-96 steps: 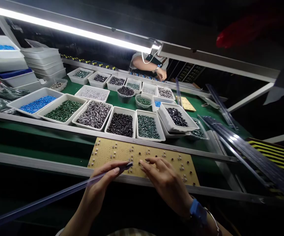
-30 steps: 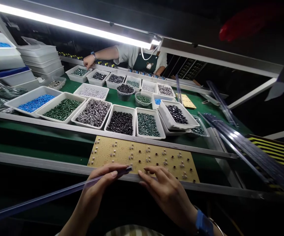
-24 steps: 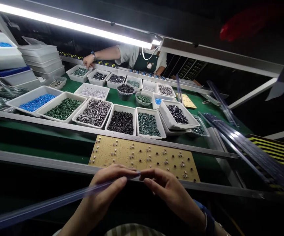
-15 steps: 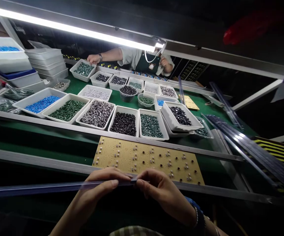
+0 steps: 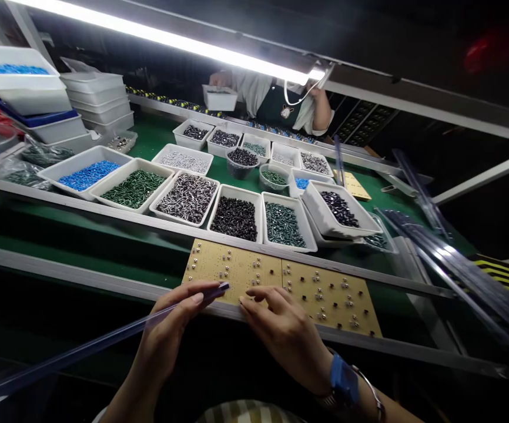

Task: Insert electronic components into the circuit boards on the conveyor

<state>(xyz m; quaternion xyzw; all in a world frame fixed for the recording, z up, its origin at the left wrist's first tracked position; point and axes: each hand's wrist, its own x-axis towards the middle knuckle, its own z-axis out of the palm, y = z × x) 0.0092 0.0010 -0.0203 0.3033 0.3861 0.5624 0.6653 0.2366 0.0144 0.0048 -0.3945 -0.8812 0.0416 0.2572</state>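
The left hand (image 5: 170, 317) sits at lower centre of the view, closed in a grip, with its fingers (image 5: 188, 301) curled and pointing toward the right. The left forearm (image 5: 137, 382) rises from the bottom edge, angled up and to the right. The right hand (image 5: 283, 335) is open, palm down, with its fingers (image 5: 263, 299) extended, slightly spread and curved downward. The right forearm (image 5: 382, 408) enters from the lower right, angled up and to the left. The two hands are just apart, not touching.
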